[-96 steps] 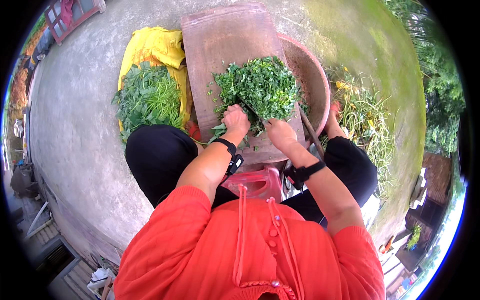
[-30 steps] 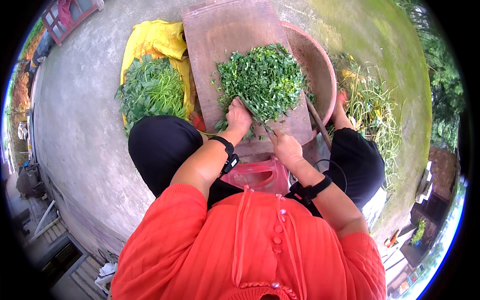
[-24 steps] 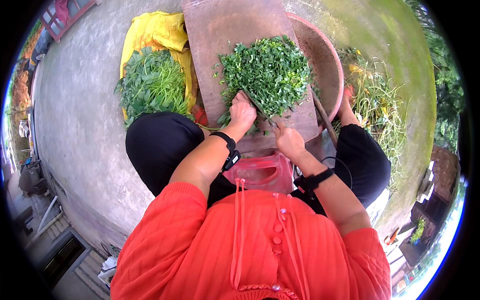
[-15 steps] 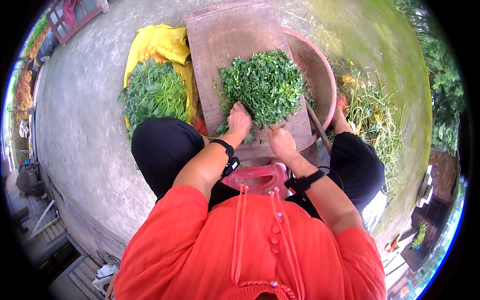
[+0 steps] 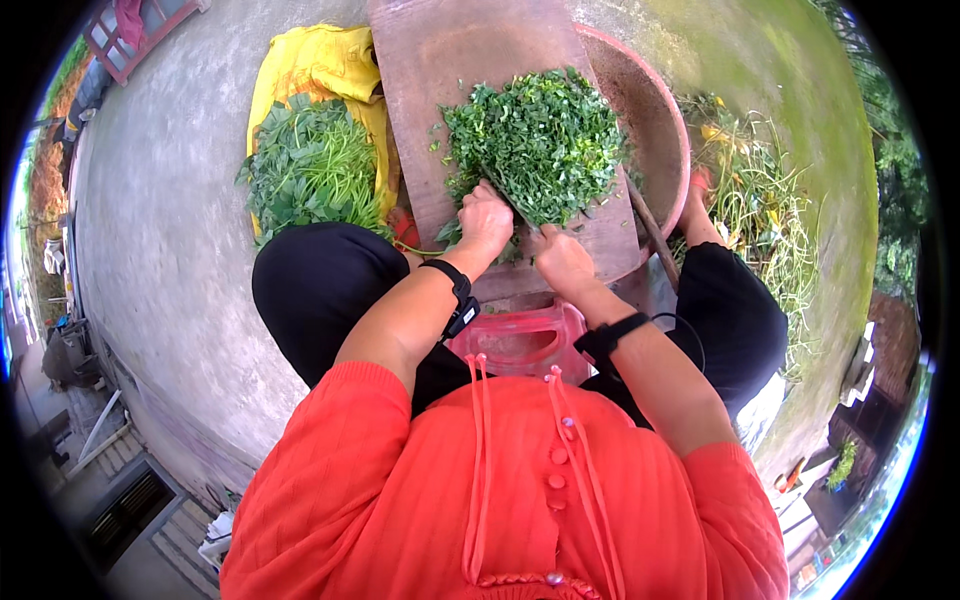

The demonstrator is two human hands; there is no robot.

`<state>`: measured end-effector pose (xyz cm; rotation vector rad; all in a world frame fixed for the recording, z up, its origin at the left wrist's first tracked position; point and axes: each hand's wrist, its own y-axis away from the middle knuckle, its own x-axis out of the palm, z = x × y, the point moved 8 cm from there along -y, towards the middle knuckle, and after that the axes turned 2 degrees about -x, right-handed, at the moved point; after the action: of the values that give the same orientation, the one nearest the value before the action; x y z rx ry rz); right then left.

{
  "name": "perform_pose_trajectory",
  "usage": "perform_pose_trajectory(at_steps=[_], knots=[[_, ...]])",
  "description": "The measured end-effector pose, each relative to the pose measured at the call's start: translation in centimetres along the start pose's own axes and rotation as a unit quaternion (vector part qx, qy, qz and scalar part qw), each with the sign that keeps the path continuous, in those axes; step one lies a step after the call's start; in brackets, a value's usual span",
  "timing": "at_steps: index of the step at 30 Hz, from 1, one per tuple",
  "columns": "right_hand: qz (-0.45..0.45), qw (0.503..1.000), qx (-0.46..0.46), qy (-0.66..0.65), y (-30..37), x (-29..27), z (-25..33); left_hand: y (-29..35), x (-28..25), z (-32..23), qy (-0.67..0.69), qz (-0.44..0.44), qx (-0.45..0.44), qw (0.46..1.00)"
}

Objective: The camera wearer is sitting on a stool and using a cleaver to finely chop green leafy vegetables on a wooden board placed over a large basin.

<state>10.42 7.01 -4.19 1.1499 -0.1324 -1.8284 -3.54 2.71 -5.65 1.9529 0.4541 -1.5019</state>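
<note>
Right hand grips the knife, left hand is closed over leafy greens, judged light, limp, best held bunched behind the knife

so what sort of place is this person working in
Probably an outdoor yard, perhaps at a home. The rough grey concrete ground turns green, moss-like, toward the right, dense green foliage stands at the right rim, and chopped green leaves lie on a reddish-brown wooden board.

A head-worn camera (wide fisheye) looks down at both hands from nearby.
</note>
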Motion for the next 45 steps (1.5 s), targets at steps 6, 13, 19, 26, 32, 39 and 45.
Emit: perform_pose_trajectory(at_steps=[6,13,19,26,32,39,45], knots=[[0.017,1.000,0.012,0.014,-0.5,-2.0,4.0,0.0,1.7,2.0,-0.012,0.010,-0.016,1.000],[-0.011,0.999,0.045,0.001,7.6,-2.3,1.4,0.3,1.0,1.4,0.080,-0.014,-0.056,0.995],[-0.033,0.998,0.011,-0.045,1.1,-1.5,0.7,0.3,0.5,0.7,0.020,-0.053,0.015,0.998],[-0.018,0.999,-0.015,-0.036,3.7,-2.5,2.8,0.6,1.6,1.9,0.013,-0.027,-0.003,1.000],[-0.007,0.999,0.040,-0.006,7.0,-1.5,1.7,0.4,1.0,2.2,0.098,-0.065,-0.017,0.993],[0.015,1.000,0.000,-0.014,-2.0,-1.3,2.8,0.6,1.2,1.7,0.050,0.007,-0.001,0.999],[-0.008,1.000,0.011,-0.016,6.0,-1.5,2.7,0.8,0.8,2.2,0.092,0.016,-0.038,0.995]])
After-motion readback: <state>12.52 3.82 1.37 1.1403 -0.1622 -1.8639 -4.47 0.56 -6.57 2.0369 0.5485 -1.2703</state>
